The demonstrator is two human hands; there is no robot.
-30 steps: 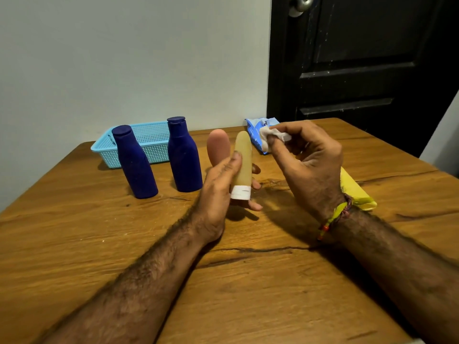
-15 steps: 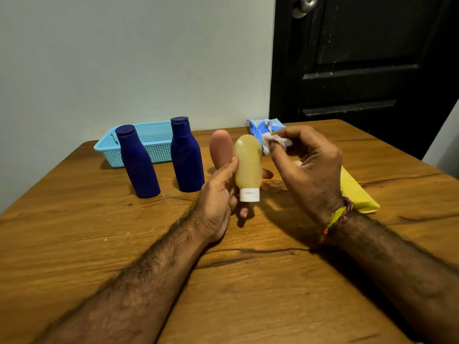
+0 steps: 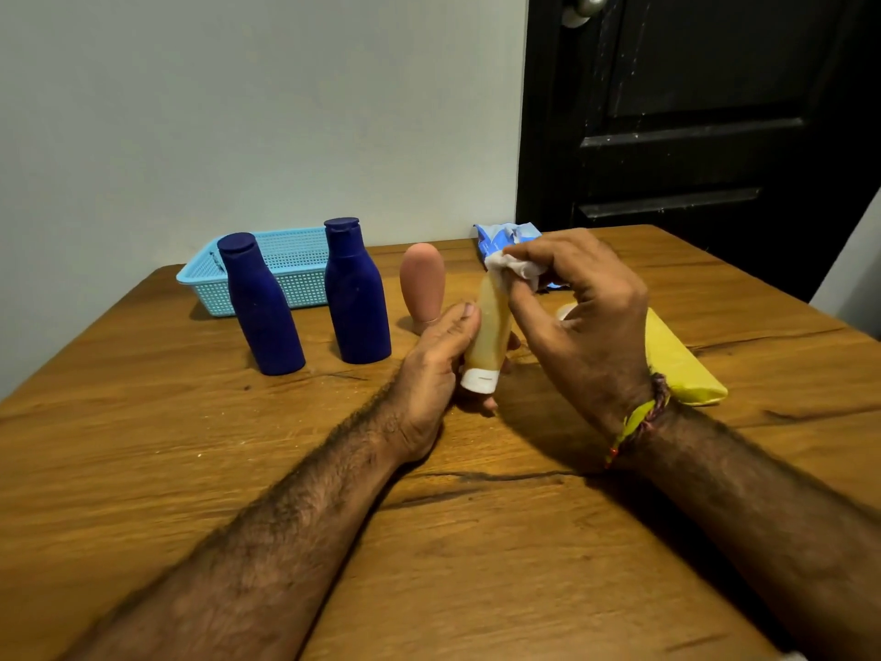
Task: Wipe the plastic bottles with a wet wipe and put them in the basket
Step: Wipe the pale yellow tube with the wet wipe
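Yellow bottle (image 3: pixel 488 326), white cap down, no readable label: left hand (image 3: pixel 436 369) grips it, right hand (image 3: pixel 579 317) pinches wet wipe (image 3: pixel 517 267) against its top.

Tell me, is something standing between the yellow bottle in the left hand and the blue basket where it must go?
Yes. The two dark blue bottles stand upright in front of the basket, on the line from the yellow bottle held by the left hand. Lifting over them looks possible.
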